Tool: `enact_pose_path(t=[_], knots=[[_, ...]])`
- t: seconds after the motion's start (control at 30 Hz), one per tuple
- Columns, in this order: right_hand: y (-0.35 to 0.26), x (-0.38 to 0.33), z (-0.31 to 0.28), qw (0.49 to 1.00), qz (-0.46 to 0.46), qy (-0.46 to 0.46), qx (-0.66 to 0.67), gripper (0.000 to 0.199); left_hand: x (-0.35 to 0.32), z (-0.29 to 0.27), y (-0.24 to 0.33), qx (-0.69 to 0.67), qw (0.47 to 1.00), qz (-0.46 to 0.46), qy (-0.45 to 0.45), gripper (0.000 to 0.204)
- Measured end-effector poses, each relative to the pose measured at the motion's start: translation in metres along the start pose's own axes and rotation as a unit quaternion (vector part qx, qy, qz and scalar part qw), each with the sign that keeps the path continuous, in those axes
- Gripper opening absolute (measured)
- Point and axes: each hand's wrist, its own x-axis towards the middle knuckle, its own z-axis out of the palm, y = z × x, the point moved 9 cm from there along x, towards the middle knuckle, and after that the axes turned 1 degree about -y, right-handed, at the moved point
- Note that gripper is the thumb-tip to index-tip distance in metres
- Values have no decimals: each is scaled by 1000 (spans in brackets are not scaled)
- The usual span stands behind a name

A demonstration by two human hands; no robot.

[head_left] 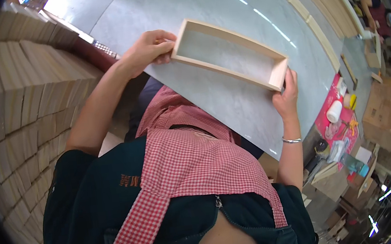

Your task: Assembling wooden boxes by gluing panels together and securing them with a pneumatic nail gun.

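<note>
1 rect. wood frame (239, 41) held btwn L hand (151, 49), R hand (287, 94)

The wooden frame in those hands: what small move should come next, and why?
Perhaps turn the wooden frame slightly to line up with the near edge of the grey table: it looks angled to that edge, and the left hand and right hand grip its opposite ends.

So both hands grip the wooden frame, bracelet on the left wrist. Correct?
No: the bracelet is on the right wrist, per the head view. The left hand and right hand do grip the wooden frame.
</note>
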Motion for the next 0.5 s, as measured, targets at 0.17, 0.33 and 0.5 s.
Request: enact_pose_path(t=[0.17,0.33,0.5], knots=[[3,0,0,999,24,-2,27,69,1,1,3,10,997,-57,-58,3],[10,-2,1,998,30,1,47,69,15,1,-15,-2,991,-96,-90,5],[25,-6,4,985,64,19,162,63,12,11,18,439,895,76,4,6]])
